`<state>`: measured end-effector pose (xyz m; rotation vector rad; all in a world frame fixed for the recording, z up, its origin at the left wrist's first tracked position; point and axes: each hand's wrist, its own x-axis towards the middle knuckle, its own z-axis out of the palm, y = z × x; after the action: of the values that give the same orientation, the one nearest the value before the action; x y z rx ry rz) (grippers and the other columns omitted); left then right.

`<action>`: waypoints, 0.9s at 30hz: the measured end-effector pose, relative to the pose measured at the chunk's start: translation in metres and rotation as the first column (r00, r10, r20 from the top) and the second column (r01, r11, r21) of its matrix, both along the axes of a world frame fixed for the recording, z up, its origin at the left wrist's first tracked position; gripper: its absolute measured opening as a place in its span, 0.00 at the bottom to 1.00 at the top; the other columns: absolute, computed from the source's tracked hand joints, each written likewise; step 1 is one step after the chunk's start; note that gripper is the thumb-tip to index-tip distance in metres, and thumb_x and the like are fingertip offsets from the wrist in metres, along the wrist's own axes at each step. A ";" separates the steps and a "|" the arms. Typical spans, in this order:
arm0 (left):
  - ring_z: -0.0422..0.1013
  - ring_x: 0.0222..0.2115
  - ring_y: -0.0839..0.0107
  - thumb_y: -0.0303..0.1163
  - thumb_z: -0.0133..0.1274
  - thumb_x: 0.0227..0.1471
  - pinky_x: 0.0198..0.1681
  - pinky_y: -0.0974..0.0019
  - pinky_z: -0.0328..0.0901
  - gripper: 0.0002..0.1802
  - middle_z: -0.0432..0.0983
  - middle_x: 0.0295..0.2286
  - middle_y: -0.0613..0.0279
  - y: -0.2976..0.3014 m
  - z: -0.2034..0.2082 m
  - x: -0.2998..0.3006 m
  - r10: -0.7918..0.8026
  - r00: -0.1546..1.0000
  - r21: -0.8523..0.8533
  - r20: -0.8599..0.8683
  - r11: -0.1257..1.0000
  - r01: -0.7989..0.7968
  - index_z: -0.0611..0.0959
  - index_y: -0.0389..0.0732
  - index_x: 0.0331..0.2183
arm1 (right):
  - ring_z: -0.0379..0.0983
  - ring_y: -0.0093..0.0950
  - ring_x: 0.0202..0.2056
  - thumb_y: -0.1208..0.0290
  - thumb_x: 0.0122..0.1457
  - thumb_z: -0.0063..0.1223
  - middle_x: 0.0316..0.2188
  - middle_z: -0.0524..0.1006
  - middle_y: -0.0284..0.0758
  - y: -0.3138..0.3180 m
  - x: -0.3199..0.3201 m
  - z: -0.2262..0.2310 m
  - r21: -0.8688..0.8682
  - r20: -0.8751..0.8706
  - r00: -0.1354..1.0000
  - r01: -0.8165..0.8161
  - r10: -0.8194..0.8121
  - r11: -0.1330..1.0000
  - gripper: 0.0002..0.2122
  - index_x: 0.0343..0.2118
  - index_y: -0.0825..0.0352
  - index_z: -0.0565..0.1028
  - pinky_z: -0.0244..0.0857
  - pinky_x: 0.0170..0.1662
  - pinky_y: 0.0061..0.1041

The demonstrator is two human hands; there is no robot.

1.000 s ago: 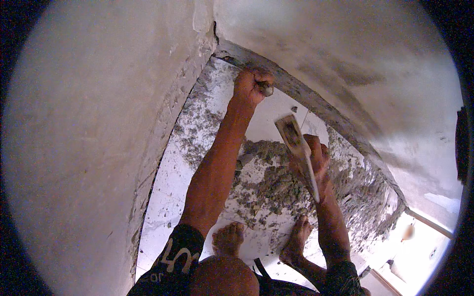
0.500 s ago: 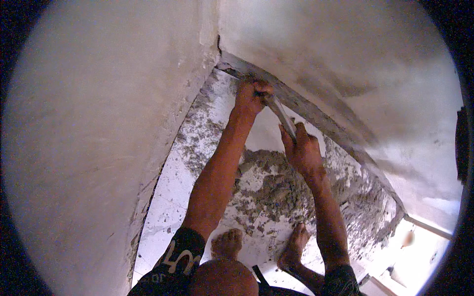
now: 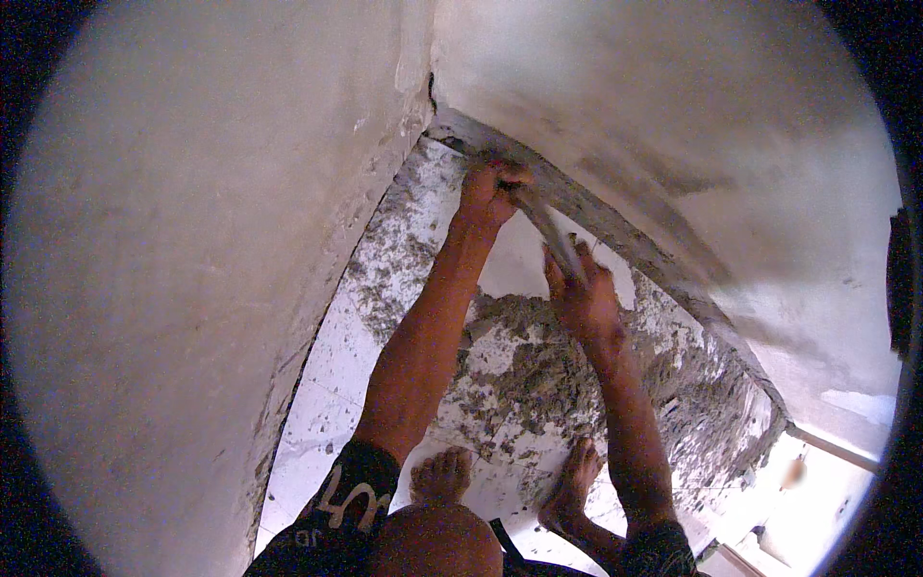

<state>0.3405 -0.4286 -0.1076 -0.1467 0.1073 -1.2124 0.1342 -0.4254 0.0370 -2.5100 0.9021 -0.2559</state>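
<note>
A long, narrow grey strip (image 3: 552, 231) slants between my two hands, beside the rough grey band along the foot of the right wall. My left hand (image 3: 492, 192) is closed round its far end, close to the corner. The fingers of my right hand (image 3: 585, 300) wrap round its near end. Its lower part is hidden in my grip, and whether it is metal or wood I cannot tell. Under my forearms, damp grey-brown mortar (image 3: 529, 361) lies in clumps over the pale floor.
The left wall (image 3: 192, 279) and the smudged right wall (image 3: 731, 144) meet in a cracked corner. A rough band (image 3: 615, 216) runs along the right wall's foot. My bare feet (image 3: 442, 473) stand on the floor amid scattered crumbs. A bright opening (image 3: 803, 495) is at lower right.
The strip and my right hand have shifted slightly, my right hand a little lower. Both hands keep their hold.
</note>
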 end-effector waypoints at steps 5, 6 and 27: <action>0.69 0.22 0.69 0.25 0.49 0.47 0.28 0.69 0.69 0.06 0.70 0.22 0.61 -0.002 -0.006 0.005 0.067 0.993 0.062 0.093 0.995 -0.073 0.74 0.38 0.31 | 0.77 0.43 0.25 0.64 0.57 0.54 0.25 0.77 0.49 0.008 -0.003 0.007 0.030 0.040 0.999 -0.007 0.006 1.000 0.15 0.41 0.72 0.72 0.70 0.28 0.38; 0.70 0.23 0.68 0.25 0.48 0.47 0.28 0.68 0.70 0.06 0.71 0.22 0.61 -0.004 -0.007 0.006 0.015 1.000 -0.125 0.025 0.992 -0.012 0.75 0.38 0.32 | 0.77 0.46 0.25 0.64 0.57 0.54 0.24 0.77 0.50 0.012 -0.009 0.009 0.050 0.176 0.984 -0.015 0.006 0.999 0.16 0.40 0.72 0.72 0.70 0.27 0.40; 0.57 0.12 0.72 0.49 0.45 0.57 0.17 0.64 0.55 0.15 0.60 0.15 0.67 0.043 0.039 -0.047 -0.263 0.874 0.711 0.409 0.692 -0.125 0.67 0.50 0.27 | 0.66 0.21 0.22 0.59 0.61 0.49 0.19 0.73 0.34 0.042 -0.068 0.043 0.291 -0.153 0.927 0.373 -0.342 0.881 0.17 0.39 0.71 0.74 0.63 0.27 0.27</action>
<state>0.2934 -0.3861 -0.0685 0.8802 0.1465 -1.1689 0.0660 -0.3833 0.0797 -2.0645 1.3355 -0.0927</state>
